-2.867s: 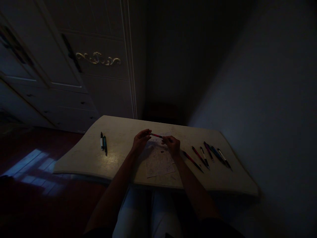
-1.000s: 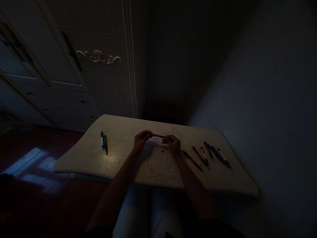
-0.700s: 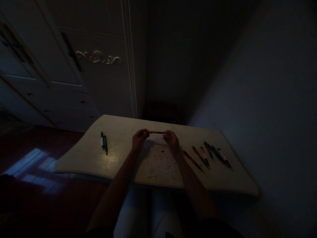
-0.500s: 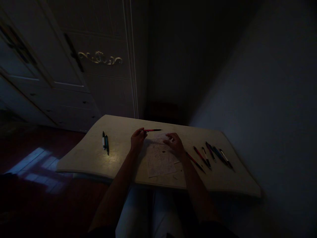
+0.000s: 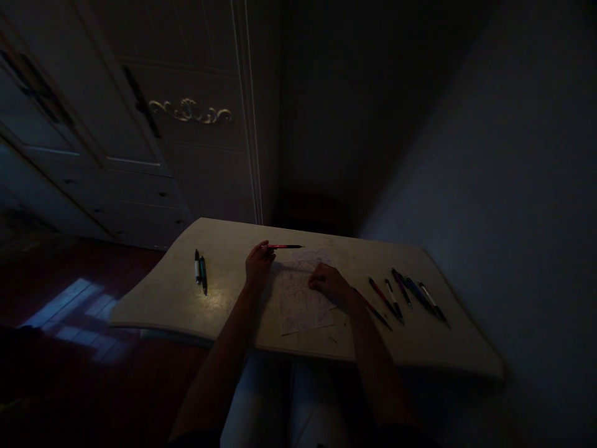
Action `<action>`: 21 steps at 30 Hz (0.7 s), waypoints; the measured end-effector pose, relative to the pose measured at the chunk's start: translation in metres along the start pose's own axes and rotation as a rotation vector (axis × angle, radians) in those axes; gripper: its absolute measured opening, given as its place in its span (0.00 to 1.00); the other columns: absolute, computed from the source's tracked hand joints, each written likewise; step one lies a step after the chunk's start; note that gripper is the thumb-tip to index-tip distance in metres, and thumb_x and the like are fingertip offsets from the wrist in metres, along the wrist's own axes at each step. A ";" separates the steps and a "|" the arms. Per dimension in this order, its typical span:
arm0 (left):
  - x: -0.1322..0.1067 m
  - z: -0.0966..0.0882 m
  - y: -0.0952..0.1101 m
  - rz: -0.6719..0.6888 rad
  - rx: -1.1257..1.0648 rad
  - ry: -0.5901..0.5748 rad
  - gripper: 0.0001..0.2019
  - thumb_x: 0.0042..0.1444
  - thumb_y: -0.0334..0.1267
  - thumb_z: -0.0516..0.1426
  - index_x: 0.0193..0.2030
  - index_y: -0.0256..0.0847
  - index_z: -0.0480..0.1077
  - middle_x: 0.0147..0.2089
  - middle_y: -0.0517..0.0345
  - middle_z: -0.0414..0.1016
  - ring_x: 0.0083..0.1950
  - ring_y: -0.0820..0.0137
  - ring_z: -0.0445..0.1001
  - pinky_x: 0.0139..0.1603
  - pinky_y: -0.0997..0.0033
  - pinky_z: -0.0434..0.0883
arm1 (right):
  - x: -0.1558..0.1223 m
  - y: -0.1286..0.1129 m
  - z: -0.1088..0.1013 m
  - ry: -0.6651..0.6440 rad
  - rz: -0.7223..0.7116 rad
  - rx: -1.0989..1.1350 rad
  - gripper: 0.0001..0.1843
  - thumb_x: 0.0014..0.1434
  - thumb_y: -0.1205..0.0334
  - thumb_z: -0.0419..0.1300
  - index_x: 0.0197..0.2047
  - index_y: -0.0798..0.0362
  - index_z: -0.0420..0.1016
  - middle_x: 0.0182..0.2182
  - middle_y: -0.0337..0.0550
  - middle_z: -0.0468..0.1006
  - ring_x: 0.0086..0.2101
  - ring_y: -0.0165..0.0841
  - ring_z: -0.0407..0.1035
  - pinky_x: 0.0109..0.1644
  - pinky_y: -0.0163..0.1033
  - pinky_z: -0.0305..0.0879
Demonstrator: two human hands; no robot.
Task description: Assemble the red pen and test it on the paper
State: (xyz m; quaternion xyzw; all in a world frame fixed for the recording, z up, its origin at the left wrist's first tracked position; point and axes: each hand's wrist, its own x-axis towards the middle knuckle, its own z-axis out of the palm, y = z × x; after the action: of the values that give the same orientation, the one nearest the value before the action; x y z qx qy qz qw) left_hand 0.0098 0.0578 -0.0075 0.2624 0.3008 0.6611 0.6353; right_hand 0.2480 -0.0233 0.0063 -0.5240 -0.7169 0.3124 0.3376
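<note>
The room is dim. My left hand (image 5: 258, 264) is closed on a red pen (image 5: 285, 247), held level above the table's far middle with its tip pointing right. My right hand (image 5: 329, 282) rests on a sheet of paper (image 5: 299, 303) covered in faint scribbles, fingers curled and pressed together; what they hold, if anything, is too dark to make out. The paper lies near the table's front edge, between my forearms.
A pale table (image 5: 224, 249) with curved edges fills the middle. Two pens (image 5: 200, 272) lie side by side at its left. Several pens (image 5: 405, 294) lie in a row at the right. A white cupboard (image 5: 153, 137) stands behind; a wall (image 5: 489, 186) is on the right.
Both hands held the red pen by its ends. My right hand let go and dropped onto the paper, sliding toward me; my left hand keeps the pen.
</note>
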 end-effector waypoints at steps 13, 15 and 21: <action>-0.012 0.016 0.000 -0.107 0.098 -0.064 0.19 0.41 0.38 0.71 0.41 0.35 0.79 0.32 0.55 0.77 0.33 0.72 0.75 0.39 0.69 0.73 | 0.009 -0.009 -0.001 0.556 -0.013 0.186 0.12 0.55 0.51 0.65 0.36 0.51 0.79 0.34 0.44 0.82 0.35 0.37 0.76 0.42 0.41 0.70; -0.013 0.018 0.001 -0.141 0.069 -0.066 0.18 0.40 0.38 0.71 0.40 0.35 0.79 0.32 0.54 0.77 0.33 0.72 0.75 0.40 0.69 0.73 | 0.010 -0.008 -0.002 0.580 -0.012 0.203 0.12 0.54 0.52 0.65 0.36 0.51 0.79 0.35 0.45 0.82 0.36 0.38 0.76 0.44 0.42 0.71; -0.017 0.020 0.003 -0.171 0.078 -0.080 0.17 0.40 0.37 0.70 0.39 0.36 0.80 0.32 0.55 0.78 0.32 0.72 0.75 0.40 0.68 0.74 | 0.010 -0.004 -0.001 0.563 -0.018 0.184 0.12 0.54 0.52 0.65 0.37 0.51 0.80 0.36 0.45 0.83 0.37 0.38 0.76 0.43 0.42 0.71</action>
State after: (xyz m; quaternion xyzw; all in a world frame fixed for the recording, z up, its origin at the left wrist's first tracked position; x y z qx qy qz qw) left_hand 0.0238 0.0424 0.0089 0.2865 0.3219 0.5813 0.6902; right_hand 0.2446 -0.0143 0.0116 -0.5506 -0.5684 0.2154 0.5722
